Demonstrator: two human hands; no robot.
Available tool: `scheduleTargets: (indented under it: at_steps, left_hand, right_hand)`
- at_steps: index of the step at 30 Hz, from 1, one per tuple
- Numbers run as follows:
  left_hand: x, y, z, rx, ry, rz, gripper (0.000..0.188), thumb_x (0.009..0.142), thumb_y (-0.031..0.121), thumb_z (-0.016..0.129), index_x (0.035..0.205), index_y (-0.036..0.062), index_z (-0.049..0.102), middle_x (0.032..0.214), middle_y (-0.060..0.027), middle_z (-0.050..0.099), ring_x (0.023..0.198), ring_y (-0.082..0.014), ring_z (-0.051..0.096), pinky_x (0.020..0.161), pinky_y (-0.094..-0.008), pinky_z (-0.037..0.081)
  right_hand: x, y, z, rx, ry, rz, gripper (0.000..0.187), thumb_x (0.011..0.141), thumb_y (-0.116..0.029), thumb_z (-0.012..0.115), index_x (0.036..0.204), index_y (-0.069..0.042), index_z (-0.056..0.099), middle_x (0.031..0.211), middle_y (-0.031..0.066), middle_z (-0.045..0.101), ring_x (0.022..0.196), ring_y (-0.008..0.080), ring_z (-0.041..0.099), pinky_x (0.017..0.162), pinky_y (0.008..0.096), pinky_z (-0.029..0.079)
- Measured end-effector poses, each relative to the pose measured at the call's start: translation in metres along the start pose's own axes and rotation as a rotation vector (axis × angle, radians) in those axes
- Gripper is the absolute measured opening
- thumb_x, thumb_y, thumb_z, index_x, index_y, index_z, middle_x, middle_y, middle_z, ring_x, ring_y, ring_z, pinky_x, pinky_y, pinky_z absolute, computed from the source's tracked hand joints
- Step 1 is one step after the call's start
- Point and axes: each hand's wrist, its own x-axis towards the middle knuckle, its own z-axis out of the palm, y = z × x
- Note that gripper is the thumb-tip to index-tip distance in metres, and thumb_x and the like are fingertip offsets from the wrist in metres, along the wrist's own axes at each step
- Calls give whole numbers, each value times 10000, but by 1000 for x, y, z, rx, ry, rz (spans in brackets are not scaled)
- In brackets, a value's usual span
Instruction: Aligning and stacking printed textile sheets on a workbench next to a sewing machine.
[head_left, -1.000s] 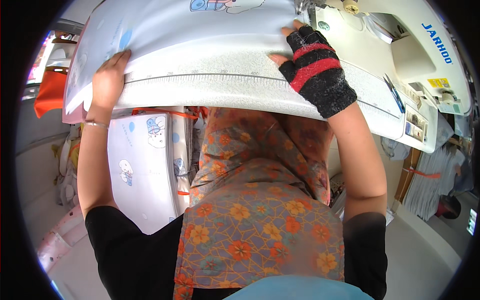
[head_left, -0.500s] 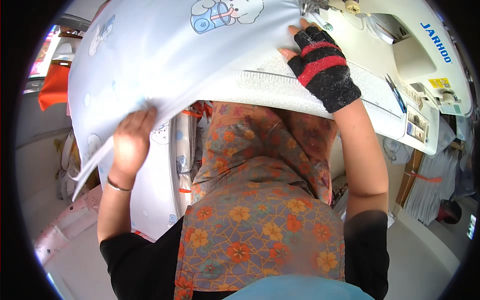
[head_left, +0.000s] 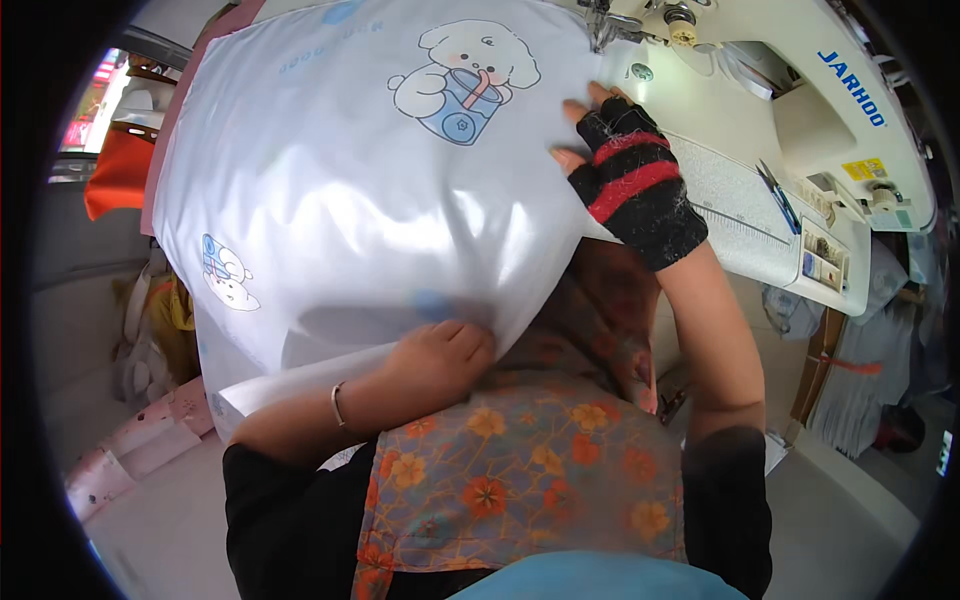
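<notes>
A large pale fabric sheet, printed with cartoon puppies and cups, spreads over the sewing table and hangs down in front of me. My left hand, with a bangle on its wrist, is closed on the sheet's near edge by my lap. My right hand wears a black and red fingerless glove. Its fingers lie stretched out at the fabric's right edge, on the machine bed. Just beyond them is the presser foot of a white sewing machine; whether the cloth lies under it I cannot tell.
Blue-handled snips lie right of my right hand, near a small parts tray set in the table. A ruler scale runs along the table's front. Orange cloth hangs at the left; pink patterned material lies below.
My left hand has swung right and toward me, drawing the fabric edge across my lap. More of the puppy print shows. My right hand has shifted slightly nearer me, still on the cloth's edge.
</notes>
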Motion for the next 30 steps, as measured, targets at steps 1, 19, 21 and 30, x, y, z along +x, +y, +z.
scheduleTargets:
  at_steps: [1, 19, 21, 30]
  left_hand:
    - [6, 1, 4, -24, -14, 16, 307, 733, 155, 640, 986, -8, 584, 846, -90, 555, 783, -252, 605, 639, -348, 525]
    - [55, 20, 35, -106, -206, 148, 108, 795, 110, 565, 877, 41, 576, 824, -131, 623, 767, -290, 653, 666, -360, 535]
    - [69, 5, 9, 0, -76, 145, 140, 806, 150, 586, 894, 42, 598, 909, -126, 636, 873, -295, 636, 754, -388, 523]
    - [151, -72, -9, 356, 519, -46, 476, 878, 374, 599, 1241, 67, 584, 1290, -134, 565, 1218, -305, 509, 997, -522, 405]
  right_hand:
    - [-2, 0, 0, 23, 69, -4, 456, 832, -287, 704, 1224, -73, 610, 1312, 234, 535, 1211, 405, 508, 1018, 484, 421]
    - [-144, -109, 52, 1674, -286, 1063, 409, 857, -77, 645, 1258, -54, 565, 1145, 96, 639, 1010, 203, 619, 882, 336, 497]
    - [-138, -111, 45, 1653, -247, 1004, 442, 847, -96, 667, 1272, -51, 555, 1166, 89, 628, 1036, 196, 601, 902, 338, 487]
    - [-118, -100, 13, 1552, -156, 981, 573, 804, -179, 755, 1314, -43, 531, 1234, 53, 597, 1128, 166, 537, 977, 342, 454]
